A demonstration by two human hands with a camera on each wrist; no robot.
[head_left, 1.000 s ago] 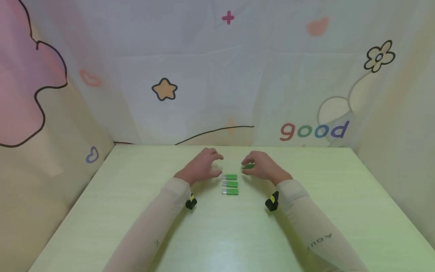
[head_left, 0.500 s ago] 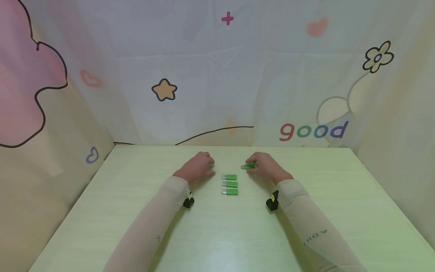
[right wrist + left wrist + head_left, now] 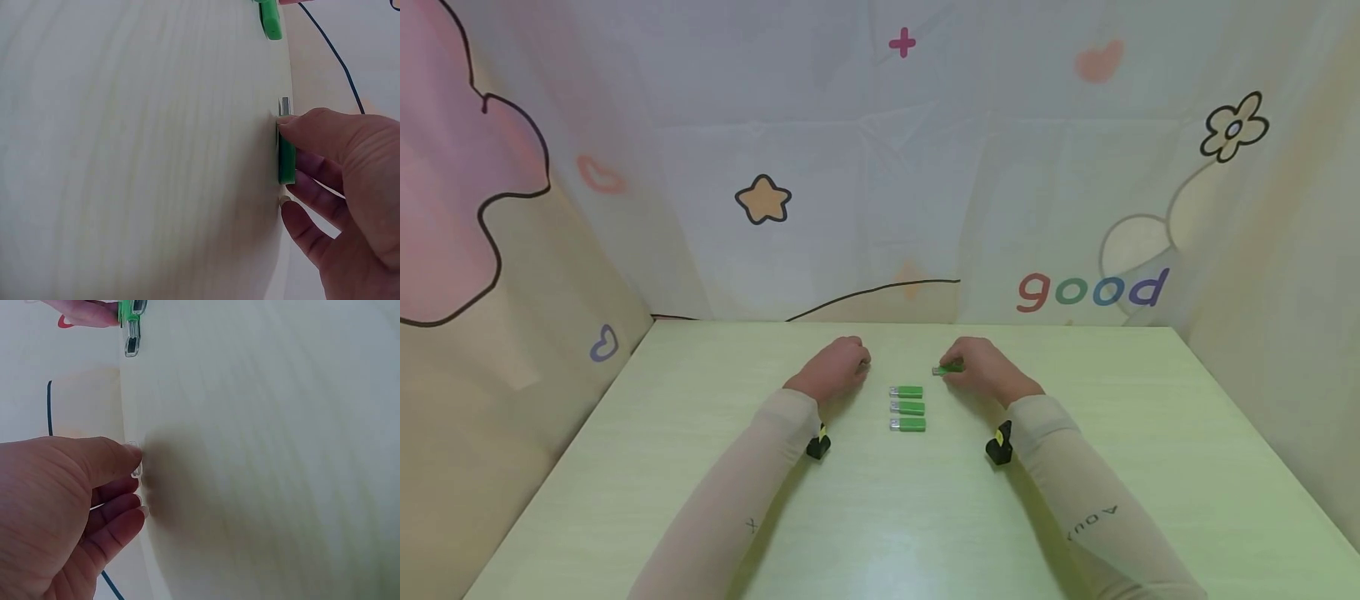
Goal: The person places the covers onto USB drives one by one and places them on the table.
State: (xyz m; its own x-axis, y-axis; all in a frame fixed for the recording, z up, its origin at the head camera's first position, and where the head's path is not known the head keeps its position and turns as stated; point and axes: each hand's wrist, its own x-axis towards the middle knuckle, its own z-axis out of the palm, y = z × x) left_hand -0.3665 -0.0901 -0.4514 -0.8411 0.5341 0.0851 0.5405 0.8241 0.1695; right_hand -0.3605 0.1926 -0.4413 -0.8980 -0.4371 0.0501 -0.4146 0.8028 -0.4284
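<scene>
Between thumb and fingers, my left hand [image 3: 833, 367] pinches a small clear cap [image 3: 136, 465], which shows in the left wrist view close to the tabletop. My right hand [image 3: 988, 367] holds a green USB flash drive [image 3: 287, 153] by its body, and its bare metal plug [image 3: 285, 106] points away from the palm. In the head view, three more green USB flash drives [image 3: 907, 408] lie in a column between and in front of the hands, their plug ends to the left. The left fingertips partly hide the cap.
A pale wooden table [image 3: 880, 517] carries everything. Behind it hangs a printed cloth [image 3: 850, 250] with drawings and letters, meeting the table's back edge. Each wrist wears a small black camera [image 3: 818, 442].
My left hand has drawn left, away from the row of drives, and its spread thumb and fingers have come together. My right hand has stayed nearly in place with its drive.
</scene>
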